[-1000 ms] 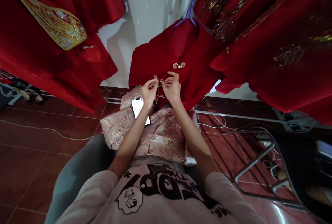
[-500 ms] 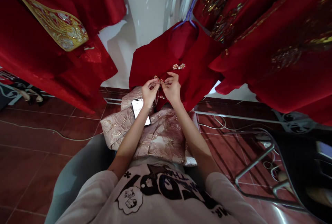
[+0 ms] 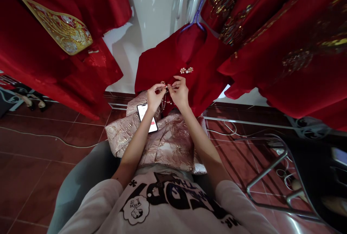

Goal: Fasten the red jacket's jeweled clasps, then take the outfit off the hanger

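Note:
A red jacket (image 3: pixel 200 64) hangs on a purple hanger (image 3: pixel 199 9) in front of me. My left hand (image 3: pixel 154 98) and my right hand (image 3: pixel 179 93) meet at its front edge, fingers pinched on a beaded pearl clasp (image 3: pixel 166 86) with a small dangling strand. A second pearl clasp (image 3: pixel 186 70) sits higher on the jacket, untouched. Under my left wrist a lit phone (image 3: pixel 147 118) lies on a pink brocade cloth (image 3: pixel 168 140) across my lap.
Red garments with gold embroidery hang at left (image 3: pixel 56 35) and right (image 3: pixel 284 35). A white wall (image 3: pixel 151 13) is behind. A metal chair frame (image 3: pixel 273 176) stands at right, a cable (image 3: pixel 54 136) runs over the red tile floor at left.
Both hands stay on the clasp with only slight finger motion. The phone screen now shows a red mark near its bottom.

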The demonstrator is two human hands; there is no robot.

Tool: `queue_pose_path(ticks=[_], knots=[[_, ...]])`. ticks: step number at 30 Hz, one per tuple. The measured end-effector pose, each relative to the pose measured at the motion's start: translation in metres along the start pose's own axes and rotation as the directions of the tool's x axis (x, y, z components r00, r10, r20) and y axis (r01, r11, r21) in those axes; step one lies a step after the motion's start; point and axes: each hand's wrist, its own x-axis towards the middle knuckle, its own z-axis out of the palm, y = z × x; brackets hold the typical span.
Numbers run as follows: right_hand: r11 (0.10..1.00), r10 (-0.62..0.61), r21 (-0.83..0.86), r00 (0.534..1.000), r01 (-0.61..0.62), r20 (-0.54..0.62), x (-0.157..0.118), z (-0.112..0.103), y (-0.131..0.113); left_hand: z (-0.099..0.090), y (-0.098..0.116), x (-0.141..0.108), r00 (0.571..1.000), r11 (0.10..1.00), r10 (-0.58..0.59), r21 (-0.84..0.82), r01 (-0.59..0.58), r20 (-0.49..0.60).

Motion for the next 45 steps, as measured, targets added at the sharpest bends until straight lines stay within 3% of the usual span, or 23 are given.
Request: queue_pose_path(ticks=[5,8,12,17,21,26,32,38,45], knots=[[0.999,-0.019,0.035,0.99,0.014,0.141,-0.007,-0.03,0.006,0.003,0.001,-0.005,0.977,0.976,-0.212,0.053,0.211,0.022],[0.998,0.061,-0.036,0.978,-0.055,0.202,-0.015,-0.055,0.018,0.007,0.001,-0.017,0.918,0.92,-0.352,0.247,0.304,0.184],[0.958,0.238,-0.227,0.93,-0.177,0.279,-0.021,-0.075,0.035,0.015,0.005,-0.035,0.817,0.853,-0.417,0.481,0.2,0.399],[0.921,0.219,-0.379,0.922,-0.088,0.319,-0.024,-0.065,0.047,0.021,0.012,-0.046,0.766,0.743,-0.469,0.665,0.073,0.44],[0.942,0.216,-0.325,0.897,-0.088,0.385,-0.026,-0.055,0.051,0.022,0.012,-0.048,0.781,0.721,-0.451,0.692,0.033,0.432],[0.958,0.214,-0.263,0.904,-0.119,0.37,-0.025,-0.057,0.053,0.022,0.004,-0.049,0.795,0.733,-0.428,0.679,0.027,0.43],[0.963,0.218,-0.225,0.924,-0.151,0.314,-0.024,-0.054,0.055,0.018,-0.002,-0.046,0.832,0.821,-0.393,0.556,0.127,0.39],[0.975,0.179,-0.184,0.931,-0.124,0.319,-0.025,-0.047,0.054,0.014,-0.009,-0.043,0.869,0.849,-0.377,0.495,0.186,0.32],[0.985,0.139,-0.152,0.913,-0.086,0.384,-0.028,-0.048,0.056,0.01,-0.016,-0.041,0.899,0.853,-0.309,0.508,0.118,0.309]])
